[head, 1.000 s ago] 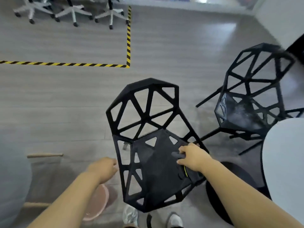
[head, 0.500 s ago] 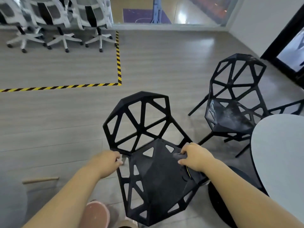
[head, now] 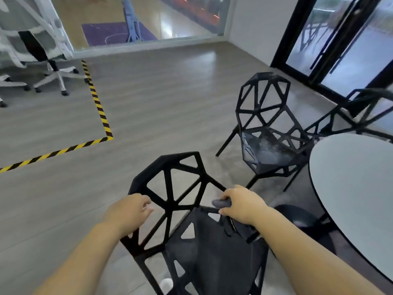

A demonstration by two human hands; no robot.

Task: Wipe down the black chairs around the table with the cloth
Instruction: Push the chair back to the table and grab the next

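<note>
Head view: the chair (head: 182,201) stands closest, its back toward the open floor (head: 170,103), which runs wide and bare to the striped tape (head: 100,111) and the office chairs (head: 53,67) at far left. On the right the room is tighter. The round table (head: 350,177) has its edge just beside the chair's right side, and its dark base sits low between them. A second chair (head: 265,133) stands farther off, close against the table's rim. A third chair (head: 350,116) is behind the table, near the glass door (head: 340,39).

The left hand (head: 127,211) is on the left edge of the chair's back, with its fingers (head: 146,204) curled round a strut. The right hand (head: 242,204) grips the cloth (head: 221,202), a dark bunched wad poking out past the curled fingers. It presses the cloth on the chair's right edge, where the back meets the seat.

A second ago the left hand hung clear of the chair, out to its left; half a second ago it had just reached the frame. The right hand has kept the cloth at that same right edge. The view has lifted, so the door and the third chair now show, and the pink thing by the feet has dropped out of sight.
</note>
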